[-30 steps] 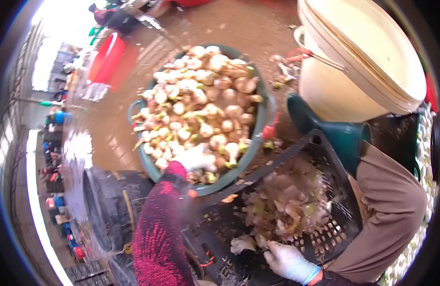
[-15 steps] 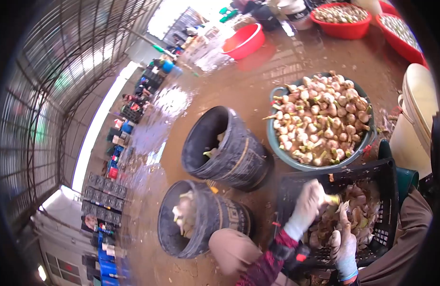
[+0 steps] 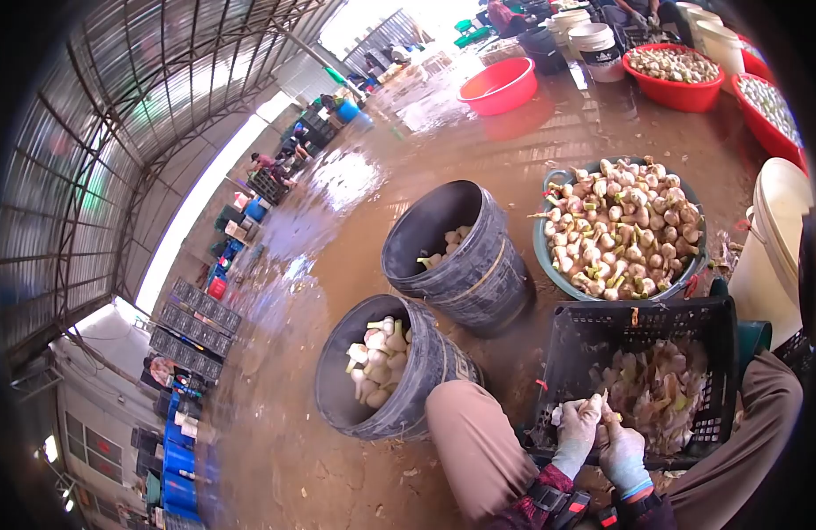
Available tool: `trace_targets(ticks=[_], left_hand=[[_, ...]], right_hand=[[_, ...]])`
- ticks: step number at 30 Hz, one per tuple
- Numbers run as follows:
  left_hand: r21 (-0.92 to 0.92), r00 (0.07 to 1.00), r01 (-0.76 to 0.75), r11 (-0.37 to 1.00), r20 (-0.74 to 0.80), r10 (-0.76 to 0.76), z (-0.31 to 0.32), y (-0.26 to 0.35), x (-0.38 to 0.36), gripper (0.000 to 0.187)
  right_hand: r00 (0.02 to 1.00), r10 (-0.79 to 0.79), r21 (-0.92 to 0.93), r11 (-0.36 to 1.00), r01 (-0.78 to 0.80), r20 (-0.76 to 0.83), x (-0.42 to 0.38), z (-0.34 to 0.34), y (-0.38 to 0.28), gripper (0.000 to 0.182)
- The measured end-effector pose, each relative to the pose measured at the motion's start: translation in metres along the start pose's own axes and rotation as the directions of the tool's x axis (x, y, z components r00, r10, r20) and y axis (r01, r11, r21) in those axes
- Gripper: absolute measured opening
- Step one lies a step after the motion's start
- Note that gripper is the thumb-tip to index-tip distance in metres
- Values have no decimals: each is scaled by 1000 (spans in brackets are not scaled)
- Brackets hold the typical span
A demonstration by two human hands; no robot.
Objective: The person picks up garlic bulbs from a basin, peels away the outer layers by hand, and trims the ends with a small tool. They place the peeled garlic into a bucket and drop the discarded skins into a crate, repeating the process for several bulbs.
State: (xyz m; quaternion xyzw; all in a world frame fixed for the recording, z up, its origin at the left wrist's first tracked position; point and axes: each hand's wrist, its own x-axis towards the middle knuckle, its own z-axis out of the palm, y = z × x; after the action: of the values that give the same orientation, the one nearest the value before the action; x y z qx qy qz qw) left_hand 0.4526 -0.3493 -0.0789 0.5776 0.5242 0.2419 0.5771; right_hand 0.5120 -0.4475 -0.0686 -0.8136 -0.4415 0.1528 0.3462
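Garlic bulb (image 3: pixel 574 408) pinched between gloved left hand (image 3: pixel 578 430) and right hand (image 3: pixel 622 453), above near edge of black crate (image 3: pixel 593 340). Left of crate, two black buckets (image 3: pixel 399 375); beyond crate, green basin (image 3: pixel 620 231). Risk: slip from wet gloves onto muddy floor (image 3: pixel 337 238).

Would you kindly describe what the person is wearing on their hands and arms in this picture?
Both the left hand and the right hand wear pale, whitish work gloves, somewhat soiled. The right glove ends in a blue cuff at the wrist. The left sleeve is dark red knit with a speckled pattern. Dark straps with small red parts sit on the forearms.
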Motion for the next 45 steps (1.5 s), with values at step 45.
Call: trace_targets(ticks=[45], left_hand=[[-758, 753, 605, 245, 644, 135, -24, 13, 13, 57]], right_hand=[[926, 341, -153, 918, -365, -164, 18, -17, 67, 34]])
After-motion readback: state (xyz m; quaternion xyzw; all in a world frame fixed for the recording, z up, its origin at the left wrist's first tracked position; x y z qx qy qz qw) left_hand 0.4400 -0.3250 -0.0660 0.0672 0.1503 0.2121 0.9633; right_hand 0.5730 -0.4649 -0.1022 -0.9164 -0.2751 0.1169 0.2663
